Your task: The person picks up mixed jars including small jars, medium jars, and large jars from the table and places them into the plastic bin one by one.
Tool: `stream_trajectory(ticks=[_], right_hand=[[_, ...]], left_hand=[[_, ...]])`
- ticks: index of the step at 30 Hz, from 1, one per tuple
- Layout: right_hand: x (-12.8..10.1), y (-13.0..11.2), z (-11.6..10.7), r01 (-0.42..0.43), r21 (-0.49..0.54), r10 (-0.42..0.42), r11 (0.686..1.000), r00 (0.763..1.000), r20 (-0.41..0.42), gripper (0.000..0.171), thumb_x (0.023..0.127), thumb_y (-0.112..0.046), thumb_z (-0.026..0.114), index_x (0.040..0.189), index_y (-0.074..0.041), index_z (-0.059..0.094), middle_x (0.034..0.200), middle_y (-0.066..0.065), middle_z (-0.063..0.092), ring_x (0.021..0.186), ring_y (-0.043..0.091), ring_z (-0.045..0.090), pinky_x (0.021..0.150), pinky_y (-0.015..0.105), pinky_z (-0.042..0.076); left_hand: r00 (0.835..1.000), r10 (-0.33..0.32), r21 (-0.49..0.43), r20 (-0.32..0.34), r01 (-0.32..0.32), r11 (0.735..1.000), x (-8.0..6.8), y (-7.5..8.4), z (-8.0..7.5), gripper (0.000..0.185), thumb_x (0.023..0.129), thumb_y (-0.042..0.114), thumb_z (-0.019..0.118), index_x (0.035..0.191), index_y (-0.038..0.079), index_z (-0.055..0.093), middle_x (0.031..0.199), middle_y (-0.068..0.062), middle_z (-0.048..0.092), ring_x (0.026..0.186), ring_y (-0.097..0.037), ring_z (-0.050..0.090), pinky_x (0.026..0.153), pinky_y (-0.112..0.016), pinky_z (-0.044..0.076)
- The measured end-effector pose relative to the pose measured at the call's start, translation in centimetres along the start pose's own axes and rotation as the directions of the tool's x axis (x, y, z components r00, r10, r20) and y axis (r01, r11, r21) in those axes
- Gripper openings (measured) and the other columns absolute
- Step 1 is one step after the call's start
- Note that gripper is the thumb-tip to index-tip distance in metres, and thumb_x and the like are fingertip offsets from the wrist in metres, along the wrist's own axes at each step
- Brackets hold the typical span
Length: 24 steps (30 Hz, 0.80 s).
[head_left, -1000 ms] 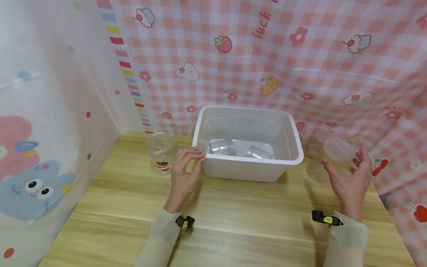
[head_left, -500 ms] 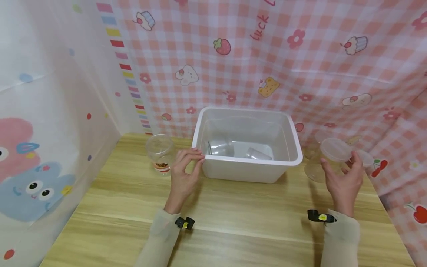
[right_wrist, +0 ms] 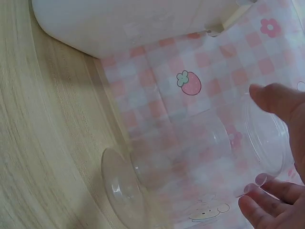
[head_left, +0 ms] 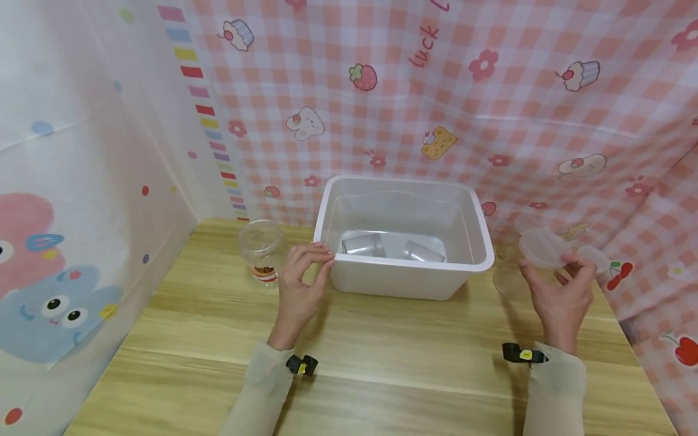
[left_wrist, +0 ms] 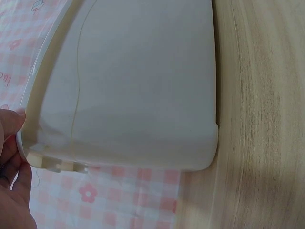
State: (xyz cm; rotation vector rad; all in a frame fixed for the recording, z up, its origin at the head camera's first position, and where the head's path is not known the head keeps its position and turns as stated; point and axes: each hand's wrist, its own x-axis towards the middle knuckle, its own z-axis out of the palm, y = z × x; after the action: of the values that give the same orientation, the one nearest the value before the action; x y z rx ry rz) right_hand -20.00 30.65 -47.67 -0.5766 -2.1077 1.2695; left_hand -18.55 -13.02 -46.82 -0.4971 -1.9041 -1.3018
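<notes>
We hold a clear plastic lid (head_left: 541, 248) in our right hand (head_left: 558, 297), the fingers (right_wrist: 274, 101) curled about its rim, at about three o'clock from the white plastic bin (head_left: 405, 261) and above a clear plastic cup (right_wrist: 157, 181) that lies on its side on the bench (head_left: 382, 351) against the backdrop. The lid looks thin, light and slightly flexible, so we judge it will bend if squeezed across its face and could slip between smooth fingertips; the stiffer rim, pinched at opposite edges, seems the safest place to take it. Our left hand (head_left: 301, 284) rests at the bin's near left corner, thumb and fingers narrowly parted on the rim (left_wrist: 26, 143) and not closed round it. Inside the bin lie two clear cups (head_left: 364, 244) on their sides. At nine o'clock from the bin stands another clear cup (head_left: 263, 248) with a striped print near its base. The bench is pale wood-grain laminate, smooth enough that light plastic would probably slide on it. A pink gingham cloth (head_left: 491, 109) with cupcakes and strawberries hangs behind, and a white cartoon-printed sheet (head_left: 65, 242) closes the left side.
</notes>
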Motion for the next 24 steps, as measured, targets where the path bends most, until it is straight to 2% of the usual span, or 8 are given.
stream_trajectory(ticks=[4,8,10,15,19,24], right_hand=[[-0.05,0.01,0.16,0.022,-0.005,-0.022,1.000,1.000,-0.006,0.071,0.074,-0.038,0.092,0.129,-0.025,0.048,0.126,-0.007,0.056,0.115,0.006,0.057,0.100,0.019,0.050],[-0.01,0.01,0.16,-0.021,-0.021,0.021,1.000,1.000,0.012,0.089,0.074,-0.037,0.092,0.147,-0.025,0.042,0.129,-0.010,0.051,0.114,0.003,0.052,0.101,0.018,0.047],[0.02,0.05,0.14,-0.038,-0.039,0.039,0.999,0.999,0.029,0.094,0.074,-0.038,0.091,0.152,-0.026,0.041,0.132,-0.008,0.051,0.117,0.005,0.050,0.104,0.022,0.047],[0.05,0.27,0.17,-0.074,-0.050,0.078,0.996,0.994,0.076,0.089,0.076,-0.038,0.090,0.151,-0.028,0.043,0.136,-0.005,0.052,0.125,0.013,0.049,0.113,0.033,0.046],[0.02,0.39,0.25,-0.110,-0.016,0.111,0.994,0.988,0.104,0.091,0.077,-0.035,0.090,0.152,-0.031,0.038,0.147,0.002,0.052,0.131,0.015,0.049,0.118,0.035,0.044],[-0.05,0.09,0.23,-0.101,0.002,0.100,0.995,0.989,0.107,0.090,0.077,-0.034,0.090,0.152,-0.031,0.038,0.150,0.007,0.052,0.131,0.015,0.051,0.118,0.034,0.045]], left_hand=[[1.000,-0.003,0.000,0.000,0.003,1.000,-0.03,0.02,-0.03,0.009,0.086,-0.002,0.078,0.094,0.003,0.077,0.100,-0.015,0.074,0.110,-0.031,0.066,0.105,-0.029,0.050],[1.000,-0.001,0.000,0.002,0.001,1.000,-0.04,0.05,-0.05,0.009,0.086,-0.002,0.078,0.094,0.003,0.077,0.100,-0.016,0.074,0.110,-0.031,0.066,0.104,-0.029,0.050],[1.000,-0.001,-0.002,0.003,0.001,1.000,-0.05,0.01,-0.05,0.009,0.087,-0.002,0.078,0.094,0.003,0.077,0.100,-0.017,0.074,0.110,-0.031,0.065,0.104,-0.029,0.050],[1.000,-0.003,0.003,0.002,0.003,1.000,-0.10,-0.12,-0.08,0.008,0.087,-0.002,0.078,0.094,0.003,0.078,0.099,-0.018,0.074,0.110,-0.031,0.066,0.105,-0.029,0.050],[1.000,-0.003,0.010,0.003,0.003,1.000,-0.09,-0.07,-0.10,0.009,0.087,-0.001,0.078,0.094,0.003,0.077,0.100,-0.016,0.074,0.110,-0.031,0.066,0.104,-0.029,0.050],[1.000,-0.003,0.012,0.006,0.003,1.000,0.04,0.01,-0.09,0.008,0.087,0.000,0.078,0.094,0.003,0.077,0.101,-0.015,0.075,0.110,-0.030,0.065,0.104,-0.029,0.050]])
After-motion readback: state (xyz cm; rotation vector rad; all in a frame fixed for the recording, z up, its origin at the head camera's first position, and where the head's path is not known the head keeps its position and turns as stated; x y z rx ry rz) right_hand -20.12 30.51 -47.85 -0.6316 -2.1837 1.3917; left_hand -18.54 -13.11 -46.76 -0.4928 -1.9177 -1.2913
